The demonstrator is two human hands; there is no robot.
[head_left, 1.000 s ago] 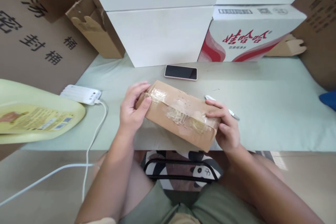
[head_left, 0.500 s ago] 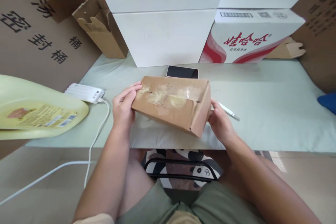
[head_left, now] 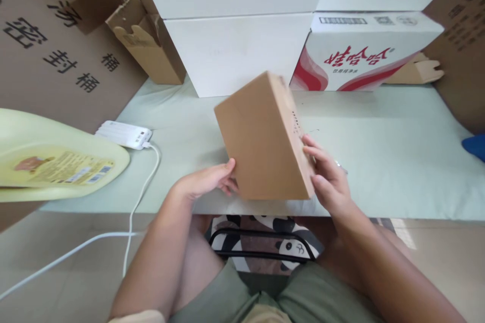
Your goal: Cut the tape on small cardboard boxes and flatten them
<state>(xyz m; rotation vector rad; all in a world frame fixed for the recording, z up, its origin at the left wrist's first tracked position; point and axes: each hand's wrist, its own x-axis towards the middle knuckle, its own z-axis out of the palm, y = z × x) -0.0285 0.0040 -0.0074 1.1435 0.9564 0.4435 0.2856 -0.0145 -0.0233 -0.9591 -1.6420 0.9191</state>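
Observation:
A plain brown cardboard box point(head_left: 261, 146) is tilted up over the green cloth, its smooth face toward me and small dark print on its right side. My left hand point(head_left: 210, 179) grips its lower left edge, thumb in front and fingers partly hidden behind the box. On the right side, my right hand point(head_left: 328, 174) presses its fingers and thumb along the box's narrow face. Just behind the right hand shows the tip of a slim white tool point(head_left: 341, 165), mostly covered.
A white power bank point(head_left: 125, 133) with a cable lies at the left, beside a yellow bottle point(head_left: 56, 161). White cartons point(head_left: 242, 55) and a red-and-white carton point(head_left: 352, 55) line the back. An open cardboard box point(head_left: 155, 50) stands back left. A blue object point(head_left: 474, 146) sits far right.
The box has been turned from lying with its taped, worn face up to standing tilted with a plain face showing. It now hides the phone. My left hand has shifted right and down.

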